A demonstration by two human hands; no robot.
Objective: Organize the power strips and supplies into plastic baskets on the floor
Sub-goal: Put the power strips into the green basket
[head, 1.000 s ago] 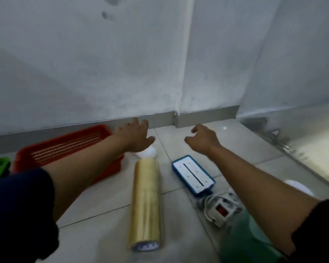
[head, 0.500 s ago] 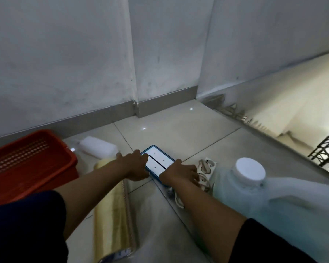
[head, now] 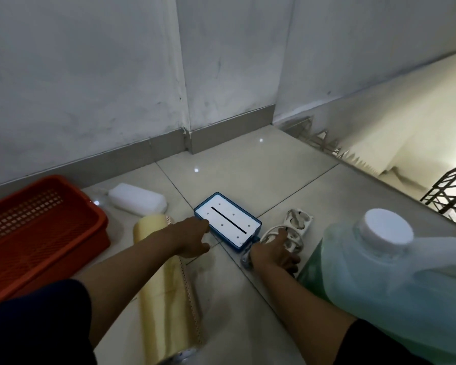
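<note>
A blue box with a white slotted top (head: 229, 223) lies flat on the floor tiles. My left hand (head: 192, 239) grips its near left corner, thumb below and fingers on the edge. To the box's right is a white power strip (head: 300, 219) with its cord coiled on top. My right hand (head: 274, 252) is closed over that coiled cord. A red plastic basket (head: 95, 222) stands at the left, with nothing visible inside it.
A yellow roll (head: 166, 285) lies under my left forearm. A white block (head: 137, 198) lies behind it near the basket. A big translucent jug with a white cap (head: 387, 230) stands close at the right. Walls form a corner behind, and stairs drop away at the far right.
Both hands have dropped from mid-air to the floor. The left has reached the blue box's corner and the right has closed on the power strip's cord. The view has swung right.
</note>
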